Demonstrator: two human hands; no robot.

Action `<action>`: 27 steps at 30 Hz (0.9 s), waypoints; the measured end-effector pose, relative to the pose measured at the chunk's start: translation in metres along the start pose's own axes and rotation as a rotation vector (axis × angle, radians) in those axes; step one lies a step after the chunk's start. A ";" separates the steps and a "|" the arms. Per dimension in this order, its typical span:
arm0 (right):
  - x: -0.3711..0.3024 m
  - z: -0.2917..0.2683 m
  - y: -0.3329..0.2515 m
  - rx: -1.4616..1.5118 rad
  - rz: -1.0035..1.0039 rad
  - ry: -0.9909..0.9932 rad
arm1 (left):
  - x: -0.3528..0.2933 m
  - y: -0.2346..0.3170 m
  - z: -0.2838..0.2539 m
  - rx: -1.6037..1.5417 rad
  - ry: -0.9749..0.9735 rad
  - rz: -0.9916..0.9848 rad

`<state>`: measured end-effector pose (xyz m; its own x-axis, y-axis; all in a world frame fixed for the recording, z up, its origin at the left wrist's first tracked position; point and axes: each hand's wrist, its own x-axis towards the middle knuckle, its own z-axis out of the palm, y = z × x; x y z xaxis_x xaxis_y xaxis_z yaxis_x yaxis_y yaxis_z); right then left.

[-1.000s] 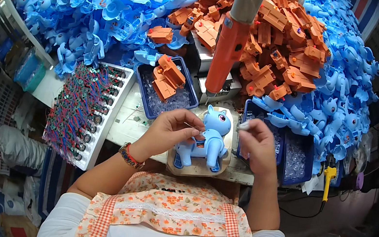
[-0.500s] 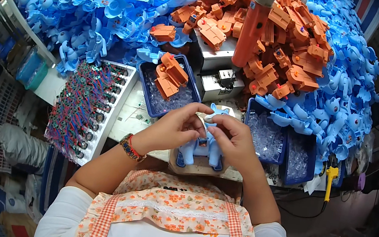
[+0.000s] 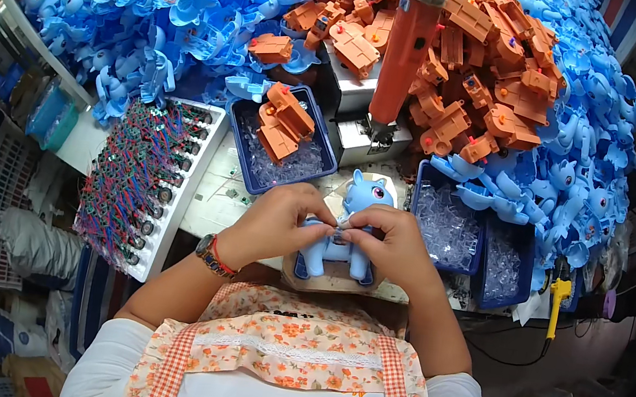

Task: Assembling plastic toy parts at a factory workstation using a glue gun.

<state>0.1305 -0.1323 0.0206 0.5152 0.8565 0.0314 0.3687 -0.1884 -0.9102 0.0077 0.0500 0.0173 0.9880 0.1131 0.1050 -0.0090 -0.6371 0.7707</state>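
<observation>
A: What was nearest to the person's body?
B: It was the flowered apron (image 3: 287, 350). A little farther, the left hand (image 3: 277, 221) and the right hand (image 3: 397, 246) were close together over the back of a blue toy pony (image 3: 337, 252).

A: In which state were the fingers?
B: On both hands they were bent, with the tips of thumb and forefinger near each other, at the toy's back. Whether they pinched some small piece there, I could not tell, because the tips covered it.

A: And where was the toy exactly?
B: It stood upright on a pale board (image 3: 331, 286), at the near side of the bench, with the head at the far end.

A: How did you judge its handling?
B: I judged it light, because it seemed to be of hollow plastic. The shell looked stiff and rather smooth, so its round sides could be slippery. The thick middle of the body seemed the best place to hold, one hand on each side; the thin ears looked more fragile.

A: What was behind it?
B: On the left was a blue tray (image 3: 297, 182) with clear pieces and orange housings (image 3: 286, 124). Beyond the toy, an orange tool (image 3: 402, 63) pointed its tip downward. Farthest lay heaped blue shells (image 3: 142, 0).
</observation>
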 end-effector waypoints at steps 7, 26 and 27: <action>0.003 0.001 0.004 -0.053 -0.079 -0.011 | -0.008 0.006 0.006 0.084 0.129 0.103; 0.012 -0.009 0.013 -0.007 0.017 -0.175 | -0.013 -0.003 0.021 0.007 0.287 0.182; 0.013 -0.009 0.012 -0.006 0.017 -0.176 | -0.013 -0.003 0.021 0.006 0.286 0.181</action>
<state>0.1481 -0.1278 0.0136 0.3782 0.9239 -0.0576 0.3656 -0.2062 -0.9077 -0.0021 0.0344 0.0009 0.8870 0.2067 0.4129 -0.1786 -0.6711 0.7195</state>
